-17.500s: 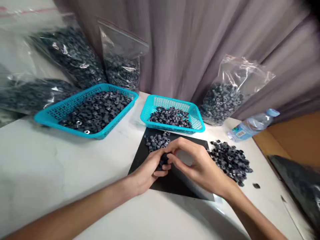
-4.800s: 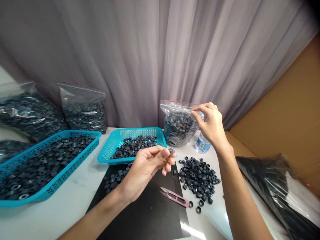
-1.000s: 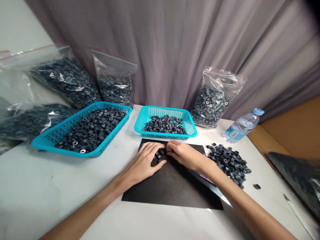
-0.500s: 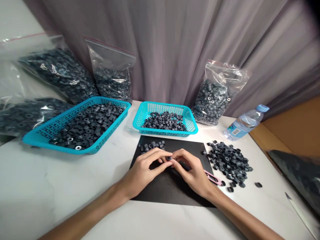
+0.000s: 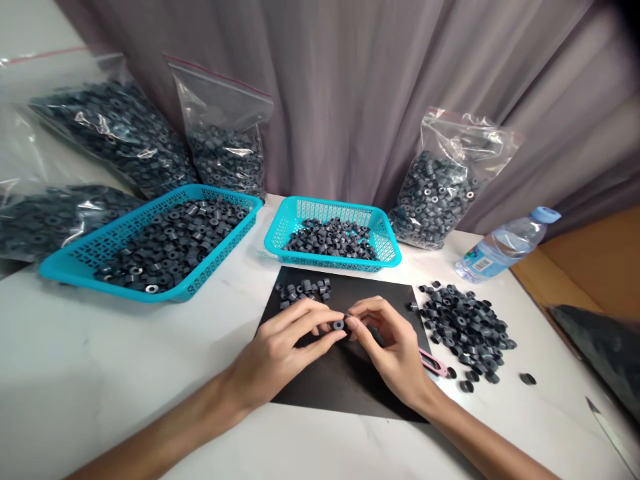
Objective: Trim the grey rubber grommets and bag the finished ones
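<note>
**Grey ring (image 5: 339,325) in the left grip (image 5: 285,343), right grip (image 5: 387,347) at its side**

From where I stand, the change is plain: 1 second ago both grips were down at the small heap (image 5: 306,291), and now they have drawn back toward the person. 0.5 seconds ago the fingertips of both met around 1 piece; now the ring's end face shows more clearly between them. I take that to mean the picking-out is done for this piece and the close fingerwork is under way.

The left grip is closed on the ring, thumb below and forefinger above. The right grip's thumb and forefinger are drawn together just beside it. A dark bit shows at those tips, too small for me to tell whether they hold a second piece.

The ring looks short and round, with a paler grey face and a dark hole through the middle. It is held above the black mat (image 5: 345,390) on the desk (image 5: 145,353). The small heap lies beyond the left grip, the loose pile (image 5: 467,330) to the right of the right grip, with the pink snips (image 5: 433,363) between, partly hidden by that hand.
</note>
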A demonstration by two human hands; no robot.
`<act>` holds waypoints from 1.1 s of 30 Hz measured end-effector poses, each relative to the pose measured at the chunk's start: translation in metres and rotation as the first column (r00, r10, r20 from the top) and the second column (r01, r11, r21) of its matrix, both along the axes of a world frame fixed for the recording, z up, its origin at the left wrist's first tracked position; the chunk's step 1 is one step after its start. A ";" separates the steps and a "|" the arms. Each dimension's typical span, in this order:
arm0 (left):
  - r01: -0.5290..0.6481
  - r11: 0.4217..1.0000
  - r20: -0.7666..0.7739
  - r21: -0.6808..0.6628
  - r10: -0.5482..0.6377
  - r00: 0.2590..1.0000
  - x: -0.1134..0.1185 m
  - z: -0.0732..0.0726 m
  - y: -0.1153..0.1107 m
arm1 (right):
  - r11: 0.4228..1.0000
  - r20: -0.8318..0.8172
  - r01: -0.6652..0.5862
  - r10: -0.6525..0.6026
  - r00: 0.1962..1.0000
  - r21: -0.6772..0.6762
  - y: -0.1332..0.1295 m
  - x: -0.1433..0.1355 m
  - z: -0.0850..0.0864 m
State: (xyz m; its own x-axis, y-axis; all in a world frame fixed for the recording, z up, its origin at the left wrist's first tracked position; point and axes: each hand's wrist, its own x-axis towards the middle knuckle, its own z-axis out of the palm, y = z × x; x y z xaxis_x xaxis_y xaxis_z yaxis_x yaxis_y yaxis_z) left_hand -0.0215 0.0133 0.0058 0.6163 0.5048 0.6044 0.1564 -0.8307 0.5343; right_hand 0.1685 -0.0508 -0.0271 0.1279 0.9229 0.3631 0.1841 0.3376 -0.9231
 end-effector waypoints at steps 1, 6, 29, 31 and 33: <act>-0.006 1.000 -0.007 -0.006 0.006 1.000 0.000 0.000 -0.001 | 1.000 -0.010 0.016 -0.016 1.000 0.000 0.000 0.000 0.000; -0.033 0.997 -0.044 -0.073 0.029 0.999 -0.001 0.003 -0.003 | 0.998 -0.002 0.069 -0.069 0.998 0.011 0.002 0.002 0.001; 0.080 0.451 0.136 -0.889 0.094 0.986 0.008 0.014 0.003 | 0.987 -0.081 0.139 -0.133 0.988 0.081 -0.010 -0.009 0.003; 0.121 0.356 0.161 -0.927 0.084 0.983 0.008 0.018 0.003 | 0.983 -0.074 0.168 -0.162 0.984 0.072 -0.012 -0.010 0.003; 0.140 0.289 0.172 -0.947 0.088 0.981 0.007 0.020 0.002 | 0.980 -0.070 0.185 -0.180 0.981 0.072 -0.011 -0.010 0.004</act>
